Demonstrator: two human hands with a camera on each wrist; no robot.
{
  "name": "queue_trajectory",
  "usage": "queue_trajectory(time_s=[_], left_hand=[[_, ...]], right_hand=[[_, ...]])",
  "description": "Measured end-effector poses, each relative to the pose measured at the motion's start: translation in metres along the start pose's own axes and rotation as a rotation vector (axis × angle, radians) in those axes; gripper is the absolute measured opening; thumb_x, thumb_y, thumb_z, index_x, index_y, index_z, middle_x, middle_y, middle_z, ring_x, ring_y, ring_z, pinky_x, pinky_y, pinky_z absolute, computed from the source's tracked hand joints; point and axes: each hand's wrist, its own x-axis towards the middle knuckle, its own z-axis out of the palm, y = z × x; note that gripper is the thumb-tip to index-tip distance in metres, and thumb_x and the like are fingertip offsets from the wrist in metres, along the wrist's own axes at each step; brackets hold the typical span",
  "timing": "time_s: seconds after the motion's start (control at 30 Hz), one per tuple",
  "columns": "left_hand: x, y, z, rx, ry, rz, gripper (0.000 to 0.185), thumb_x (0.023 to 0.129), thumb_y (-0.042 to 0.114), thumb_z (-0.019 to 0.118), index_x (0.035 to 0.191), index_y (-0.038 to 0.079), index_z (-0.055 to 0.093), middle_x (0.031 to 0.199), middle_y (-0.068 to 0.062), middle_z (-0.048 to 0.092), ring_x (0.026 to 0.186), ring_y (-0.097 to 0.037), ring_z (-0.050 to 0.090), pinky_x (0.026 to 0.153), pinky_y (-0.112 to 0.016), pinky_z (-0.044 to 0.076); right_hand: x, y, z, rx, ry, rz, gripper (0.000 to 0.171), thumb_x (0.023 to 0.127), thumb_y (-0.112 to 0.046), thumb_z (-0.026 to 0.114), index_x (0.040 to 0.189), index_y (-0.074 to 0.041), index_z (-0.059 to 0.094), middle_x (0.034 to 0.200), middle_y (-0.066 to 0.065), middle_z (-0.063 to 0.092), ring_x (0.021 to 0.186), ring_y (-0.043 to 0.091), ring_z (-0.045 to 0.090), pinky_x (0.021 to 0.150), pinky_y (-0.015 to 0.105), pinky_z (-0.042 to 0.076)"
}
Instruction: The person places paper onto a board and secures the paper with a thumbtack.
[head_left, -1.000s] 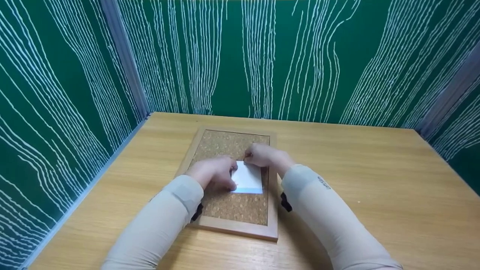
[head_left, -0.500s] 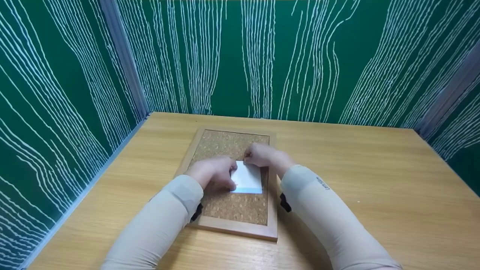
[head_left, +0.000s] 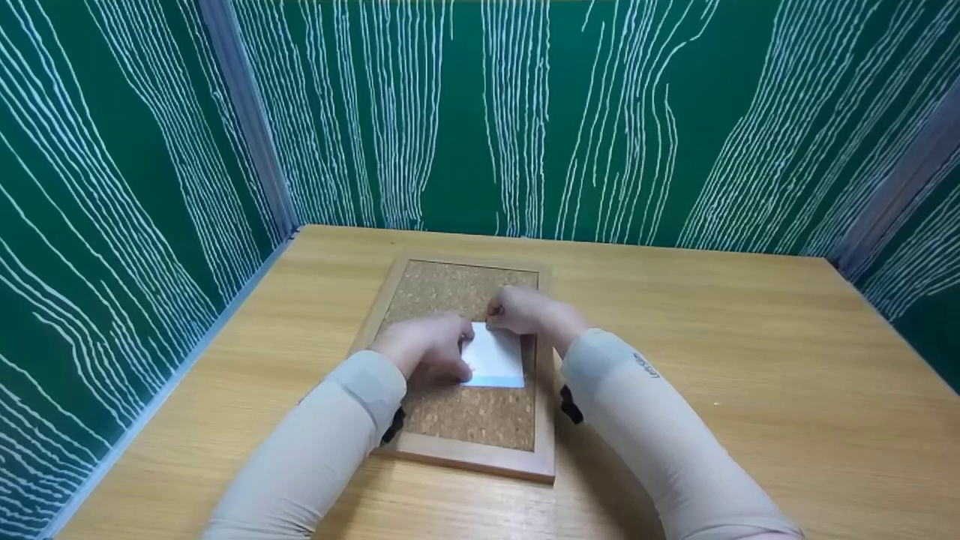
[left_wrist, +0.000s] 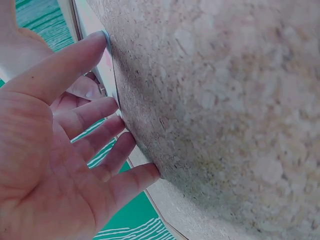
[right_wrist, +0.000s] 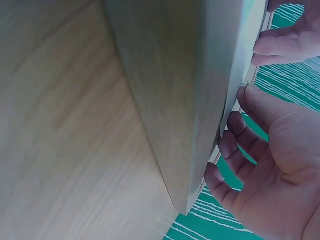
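A white square of paper [head_left: 496,354] with a pale blue strip along its near edge lies on a wood-framed corkboard [head_left: 480,417]. At its left edge my left hand [head_left: 429,341] presses it down, the thumb near the close corner and the other fingertips farther up. The left wrist view shows those fingers [left_wrist: 95,111] spread, tips on the paper and cork. At the paper's far edge, my right hand [head_left: 519,309] pinches a small thin pin [right_wrist: 247,84] between thumb and index finger, mostly hidden by the fingertips. Its other fingers are loosely bent over the board.
The corkboard lies on a light wooden table [head_left: 690,337], its raised wooden frame [head_left: 480,456] around the cork. Green panels [head_left: 465,150] with wavy white lines stand behind and at both sides. Dark wrist devices [head_left: 571,405] sit under both sleeves.
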Motion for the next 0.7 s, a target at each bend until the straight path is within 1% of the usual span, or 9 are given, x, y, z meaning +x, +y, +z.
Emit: queue_trajectory(time_s=[0.13,0.23,0.4,0.47,0.6,0.7], left_hand=[[0.0,0.001,-0.001,-0.023,-0.009,-0.003,0.066,0.086,0.037,0.083,0.143,0.017,0.058,0.136,-0.003,0.059,0.115,-0.023,0.055,0.105,-0.052,0.041],[0.0,0.001,-0.002,-0.023,-0.012,-0.004,0.064,0.086,0.037,0.083,0.142,0.017,0.059,0.133,-0.003,0.06,0.113,-0.023,0.055,0.104,-0.052,0.041],[0.002,0.001,-0.002,0.015,-0.001,0.008,0.063,0.085,0.037,0.083,0.14,0.016,0.06,0.129,-0.002,0.062,0.109,-0.022,0.056,0.102,-0.049,0.043],[0.002,0.001,-0.002,0.018,-0.001,0.007,0.063,0.085,0.038,0.083,0.14,0.016,0.06,0.129,-0.002,0.062,0.109,-0.022,0.056,0.103,-0.05,0.043],[0.001,0.001,-0.002,-0.003,-0.005,-0.007,0.063,0.085,0.039,0.083,0.14,0.018,0.06,0.131,-0.002,0.061,0.111,-0.023,0.055,0.104,-0.052,0.041],[0.0,0.001,-0.002,-0.015,-0.006,-0.007,0.062,0.085,0.038,0.083,0.14,0.018,0.061,0.13,-0.002,0.062,0.11,-0.023,0.055,0.103,-0.052,0.042]], right_hand=[[-0.001,0.0,-0.006,-0.014,0.017,-0.031,0.019,0.102,-0.021,0.063,0.111,-0.012,0.077,0.099,0.004,0.071,0.091,0.022,0.065,0.085,0.039,0.053],[-0.003,-0.001,-0.011,-0.008,0.05,-0.038,0.02,0.103,-0.022,0.061,0.109,-0.011,0.077,0.094,0.004,0.071,0.085,0.021,0.065,0.08,0.037,0.054],[-0.005,-0.002,-0.019,0.003,0.097,0.017,0.019,0.101,-0.028,0.065,0.104,-0.014,0.077,0.088,0.002,0.07,0.08,0.02,0.065,0.072,0.035,0.053],[-0.006,-0.002,-0.021,-0.004,0.098,0.043,0.019,0.1,-0.03,0.067,0.104,-0.014,0.077,0.088,0.003,0.07,0.08,0.02,0.065,0.072,0.035,0.054],[-0.007,-0.003,-0.02,-0.032,0.07,0.093,0.02,0.1,-0.03,0.068,0.108,-0.015,0.078,0.093,0.003,0.071,0.084,0.021,0.065,0.078,0.037,0.055],[-0.007,-0.003,-0.018,-0.054,0.057,0.114,0.022,0.1,-0.031,0.068,0.11,-0.015,0.079,0.095,0.003,0.072,0.086,0.021,0.066,0.081,0.039,0.055]])
